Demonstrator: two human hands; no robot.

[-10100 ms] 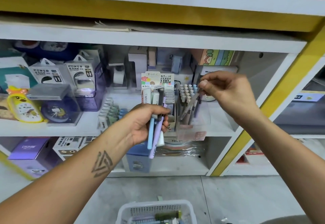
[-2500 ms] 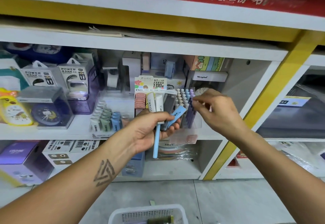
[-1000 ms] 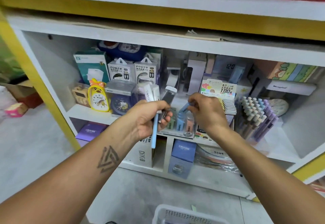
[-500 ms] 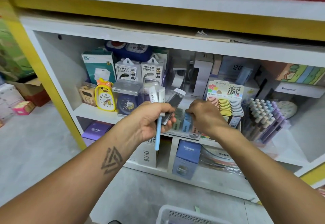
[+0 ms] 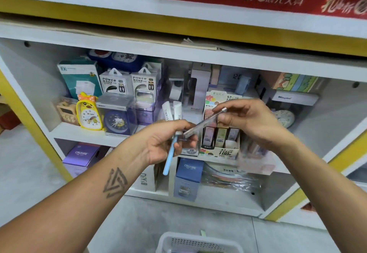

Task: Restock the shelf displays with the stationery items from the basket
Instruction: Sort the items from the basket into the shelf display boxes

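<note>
Head view. Back off the shelf board with the right hand, away from the little 2B tray at the board's front edge where it was busy half a second ago. No blue case in those fingers any more, so probably dropped into that tray, though hidden behind the left hand and not possible to confirm.

Now pinching the upper end of the slim grey case between right thumb and fingertips. Lower end of that case clamped in the curled left fist, tilted up to the right, in the air just in front of the lead-refill display box. Mid-handover, by the look of it.

Also gripped in the left fist: a light-blue pen hanging down below the palm, and two white tubes poking up above it. Same bundle as a moment ago, minus one piece.

Down at the bottom edge of the view, only the rim of the white basket on the floor, well below both hands, with stock in it hard to make out.

Reading for the task: one item likely shelved, grey case next in line, then pen and tubes, then back to the basket. Plenty left to do.
</note>
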